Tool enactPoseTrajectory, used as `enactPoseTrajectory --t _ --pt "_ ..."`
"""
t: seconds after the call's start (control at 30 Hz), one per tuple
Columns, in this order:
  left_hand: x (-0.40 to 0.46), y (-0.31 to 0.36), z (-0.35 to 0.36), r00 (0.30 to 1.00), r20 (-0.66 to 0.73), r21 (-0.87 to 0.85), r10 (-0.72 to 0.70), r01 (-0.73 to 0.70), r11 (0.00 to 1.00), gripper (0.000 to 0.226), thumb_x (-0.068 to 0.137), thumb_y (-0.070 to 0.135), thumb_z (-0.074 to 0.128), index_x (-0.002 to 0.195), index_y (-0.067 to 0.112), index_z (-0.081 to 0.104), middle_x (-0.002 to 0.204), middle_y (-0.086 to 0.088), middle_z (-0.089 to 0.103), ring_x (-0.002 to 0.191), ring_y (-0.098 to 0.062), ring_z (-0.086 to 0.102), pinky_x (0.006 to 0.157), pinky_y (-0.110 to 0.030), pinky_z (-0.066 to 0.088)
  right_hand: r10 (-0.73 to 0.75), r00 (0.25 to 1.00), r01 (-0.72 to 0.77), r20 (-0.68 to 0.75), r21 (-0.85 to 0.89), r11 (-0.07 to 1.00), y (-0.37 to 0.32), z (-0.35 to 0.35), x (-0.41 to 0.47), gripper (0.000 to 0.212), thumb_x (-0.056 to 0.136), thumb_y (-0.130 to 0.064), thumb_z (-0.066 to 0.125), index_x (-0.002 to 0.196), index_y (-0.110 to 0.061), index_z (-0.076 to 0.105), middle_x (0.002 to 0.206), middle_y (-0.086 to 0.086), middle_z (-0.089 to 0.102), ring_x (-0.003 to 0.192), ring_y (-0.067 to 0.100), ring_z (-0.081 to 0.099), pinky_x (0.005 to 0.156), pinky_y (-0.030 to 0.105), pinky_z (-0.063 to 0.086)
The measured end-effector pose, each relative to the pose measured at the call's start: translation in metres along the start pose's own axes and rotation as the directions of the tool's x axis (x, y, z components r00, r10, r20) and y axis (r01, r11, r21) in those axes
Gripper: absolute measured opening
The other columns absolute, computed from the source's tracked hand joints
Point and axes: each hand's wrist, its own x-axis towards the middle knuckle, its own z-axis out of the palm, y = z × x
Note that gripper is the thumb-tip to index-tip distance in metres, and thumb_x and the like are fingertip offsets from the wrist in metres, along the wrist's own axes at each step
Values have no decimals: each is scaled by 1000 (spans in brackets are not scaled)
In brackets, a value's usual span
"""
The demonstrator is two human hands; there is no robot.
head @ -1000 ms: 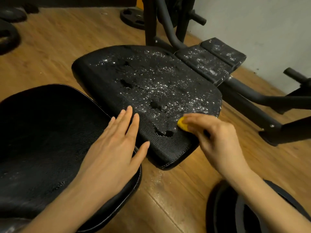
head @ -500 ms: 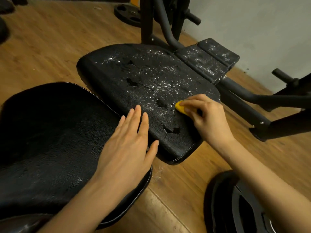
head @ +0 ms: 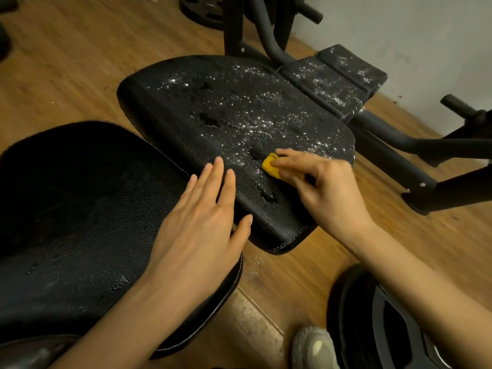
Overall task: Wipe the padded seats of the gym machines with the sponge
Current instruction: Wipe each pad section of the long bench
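Pinching the yellow sponge in my right hand, fingers curled round it, I press it onto the wet padded seat, near the seat's front edge. My left hand lies flat, fingers straight and together, across the seat's near corner and the second pad beside it. Beyond the seat, two small pads carry droplets; a weight plate lies below.

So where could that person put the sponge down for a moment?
Bare wood floor lies left of the speckled seat, and more between that seat and the machine frame. Near the weight plate and shoe it is crowded. The right hand grips the sponge; the left hand lies flat.
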Motion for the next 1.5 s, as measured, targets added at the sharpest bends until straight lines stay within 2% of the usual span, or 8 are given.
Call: enactPoseTrajectory --t 0.27,0.53,0.77,0.97,1.13,1.27,1.37,1.5 --pt "3 2 2 992 -32 62 -124 126 990 62 98 37 24 147 0 34 156 -18 29 144 -25 30 115 -43 13 -180 976 170 119 89 981 2 1 -11 28 90 -17 61 116 -20 71 127 -2 64 126 9 54 111 36 38" --pt "2 2 0 992 -19 59 -125 126 990 65 98 40 15 150 4 29 159 -14 22 146 -20 24 119 -27 4 -292 952 299 94 -66 952 -1 -4 -42 35 93 -31 48 119 -23 69 129 1 63 123 19 57 104 49 45" --pt "5 4 0 981 -3 15 -196 196 980 75 90 61 4 155 24 10 162 8 -1 143 9 -7 111 -6 -13 -400 904 395 149 62 917 11 17 18 38 94 -37 44 116 -24 71 126 3 65 118 20 61 105 44 46" --pt "5 12 -1 963 -5 26 -270 270 962 79 84 71 8 153 32 7 159 19 -4 129 25 -20 101 5 -13 -261 964 253 55 115 961 62 -12 22 25 92 -18 65 115 -25 71 124 -2 66 121 12 58 107 39 44" --pt "6 13 1 952 7 51 -306 305 951 75 89 67 13 155 31 12 162 17 4 147 2 5 117 -10 0 -513 856 500 65 147 853 31 10 -3 24 87 -22 60 106 -21 75 118 3 70 112 19 65 101 41 49" --pt "5 14 -1 932 35 38 -362 360 932 77 86 72 14 154 36 9 161 22 1 148 -7 5 118 -23 10 -380 919 347 107 242 906 81 -15 26 27 93 -31 57 117 -30 70 126 -7 65 120 11 59 108 38 43" --pt "7 18 -1 930 37 37 -366 364 930 76 89 72 16 155 34 8 161 20 0 148 -4 2 116 -17 4 -243 968 229 53 200 953 92 -21 36 22 94 -26 62 113 -29 71 123 -6 67 118 14 61 102 42 48" --pt "14 29 4 919 -2 5 -395 395 919 73 92 62 22 155 28 9 161 16 -2 142 7 -7 109 -3 -9 -433 901 423 24 173 890 49 -3 -6 20 86 -21 62 100 -23 76 116 2 71 108 20 67 99 42 51"
